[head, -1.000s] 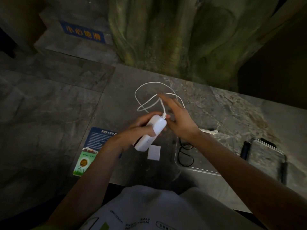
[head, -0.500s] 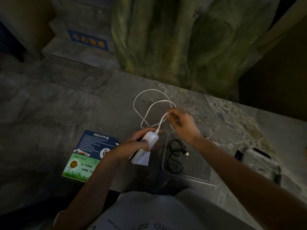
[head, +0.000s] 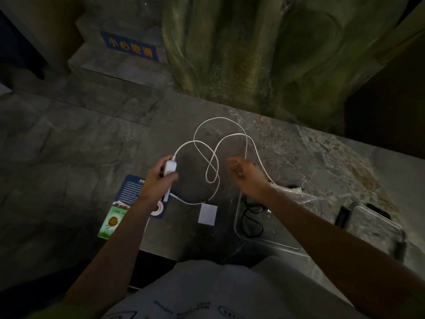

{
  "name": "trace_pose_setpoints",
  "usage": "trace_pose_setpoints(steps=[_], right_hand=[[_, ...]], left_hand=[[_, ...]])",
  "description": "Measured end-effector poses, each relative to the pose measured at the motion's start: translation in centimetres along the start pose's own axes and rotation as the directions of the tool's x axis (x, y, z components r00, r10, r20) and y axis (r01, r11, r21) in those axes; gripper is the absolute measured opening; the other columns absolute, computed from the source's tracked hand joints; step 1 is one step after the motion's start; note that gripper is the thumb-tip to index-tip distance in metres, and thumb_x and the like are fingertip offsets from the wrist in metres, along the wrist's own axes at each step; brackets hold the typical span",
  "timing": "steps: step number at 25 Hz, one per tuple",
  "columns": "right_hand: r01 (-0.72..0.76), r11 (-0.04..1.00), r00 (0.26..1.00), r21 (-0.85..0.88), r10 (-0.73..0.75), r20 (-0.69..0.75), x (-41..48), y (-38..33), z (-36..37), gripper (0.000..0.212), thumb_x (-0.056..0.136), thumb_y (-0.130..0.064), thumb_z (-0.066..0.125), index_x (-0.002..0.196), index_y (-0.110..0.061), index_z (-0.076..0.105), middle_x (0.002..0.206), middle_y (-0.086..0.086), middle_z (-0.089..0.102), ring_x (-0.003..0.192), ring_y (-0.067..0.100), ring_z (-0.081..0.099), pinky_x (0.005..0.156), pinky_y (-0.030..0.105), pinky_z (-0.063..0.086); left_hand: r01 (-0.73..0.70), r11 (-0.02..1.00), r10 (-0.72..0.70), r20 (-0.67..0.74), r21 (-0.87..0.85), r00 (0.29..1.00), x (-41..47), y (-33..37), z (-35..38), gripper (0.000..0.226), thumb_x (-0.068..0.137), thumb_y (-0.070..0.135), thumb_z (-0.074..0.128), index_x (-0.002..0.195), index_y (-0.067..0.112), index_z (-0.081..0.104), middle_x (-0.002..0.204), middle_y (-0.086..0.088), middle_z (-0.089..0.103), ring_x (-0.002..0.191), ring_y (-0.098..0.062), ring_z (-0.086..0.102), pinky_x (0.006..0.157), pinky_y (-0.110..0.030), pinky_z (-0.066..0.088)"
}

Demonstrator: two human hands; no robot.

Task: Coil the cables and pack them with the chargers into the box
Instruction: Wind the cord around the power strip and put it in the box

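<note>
- The charger (head: 170,168) is gripped in the left hand (head: 158,183), well left of the box (head: 282,226).
- The white cable (head: 210,157) is looped out from the charger's top, beyond the box's far left corner, between the two hands.
- The right hand (head: 249,178) is held over that corner, blurred and half curled; whether the cable is pinched cannot be told.
- A black cable (head: 254,206) is seen inside the box.
- A white adapter (head: 207,214) is laid just left of the box.

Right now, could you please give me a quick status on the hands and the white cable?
Left hand grips white charger. Right hand blurred beside white cable, grip unclear. Cable in loose loops, uncoiled. Clear box open, black cable inside.
</note>
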State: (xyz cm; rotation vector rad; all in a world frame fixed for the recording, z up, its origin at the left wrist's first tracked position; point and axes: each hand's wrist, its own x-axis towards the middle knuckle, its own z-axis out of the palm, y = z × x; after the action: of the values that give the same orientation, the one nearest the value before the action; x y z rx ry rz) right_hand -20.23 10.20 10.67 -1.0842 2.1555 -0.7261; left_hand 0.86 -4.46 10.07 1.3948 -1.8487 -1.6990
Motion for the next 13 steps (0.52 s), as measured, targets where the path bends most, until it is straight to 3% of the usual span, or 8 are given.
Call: trace_pose_setpoints(steps=[3,6,8,11,13], right_hand=[[-0.020,0.998,0.999,-0.067,0.023,0.039,0.2,0.1,1.3,0.036,0.090,-0.010,0.057,0.126,-0.014,0.058,0.111,0.008,0.070,0.106,0.025,0.066,0.094,0.031,0.048],[-0.005,0.981,0.987,-0.192,0.036,0.157,0.3,0.1,2.4,0.029,0.092,-0.011,0.052,0.121,-0.009,0.059,0.114,0.017,0.067,0.107,0.033,0.063,0.088,0.034,0.046],[0.004,0.963,0.965,-0.268,0.066,0.252,0.6,0.6,3.6,0.026,0.091,-0.014,0.053,0.115,-0.008,0.061,0.112,0.018,0.067,0.106,0.034,0.063,0.087,0.035,0.047],[-0.012,0.949,0.939,-0.316,0.119,0.321,1.3,2.1,6.1,0.025,0.087,-0.018,0.055,0.110,-0.012,0.062,0.107,0.016,0.067,0.100,0.034,0.065,0.085,0.041,0.052],[0.013,0.933,0.920,-0.359,0.130,0.370,1.6,2.8,7.6,0.029,0.088,-0.015,0.058,0.117,-0.013,0.059,0.114,0.014,0.064,0.104,0.030,0.063,0.087,0.040,0.052]], left_hand=[[0.028,0.998,-0.020,-0.132,0.059,0.991,1.5,-1.5,-0.8,0.054,0.087,0.005,0.061,0.137,0.019,0.044,0.130,-0.008,0.053,0.118,-0.023,0.051,0.099,-0.045,0.047],[0.070,0.992,-0.041,-0.252,0.109,0.967,2.5,-3.3,-1.3,0.052,0.086,0.013,0.064,0.134,0.017,0.045,0.124,-0.006,0.056,0.111,-0.021,0.055,0.091,-0.039,0.050],[0.124,0.978,-0.068,-0.303,0.168,0.950,3.2,-4.5,-1.9,0.049,0.081,0.026,0.064,0.127,0.015,0.048,0.118,-0.013,0.058,0.106,-0.028,0.060,0.084,-0.039,0.051],[0.245,0.895,-0.137,-0.294,0.372,0.946,4.1,-7.1,-2.3,0.051,0.081,0.027,0.065,0.127,0.012,0.047,0.121,-0.022,0.053,0.110,-0.040,0.053,0.088,-0.047,0.046],[0.242,0.856,-0.138,-0.250,0.457,0.958,3.6,-8.8,-2.1,0.055,0.082,0.026,0.067,0.130,0.019,0.042,0.122,-0.019,0.052,0.111,-0.038,0.052,0.090,-0.048,0.045]])
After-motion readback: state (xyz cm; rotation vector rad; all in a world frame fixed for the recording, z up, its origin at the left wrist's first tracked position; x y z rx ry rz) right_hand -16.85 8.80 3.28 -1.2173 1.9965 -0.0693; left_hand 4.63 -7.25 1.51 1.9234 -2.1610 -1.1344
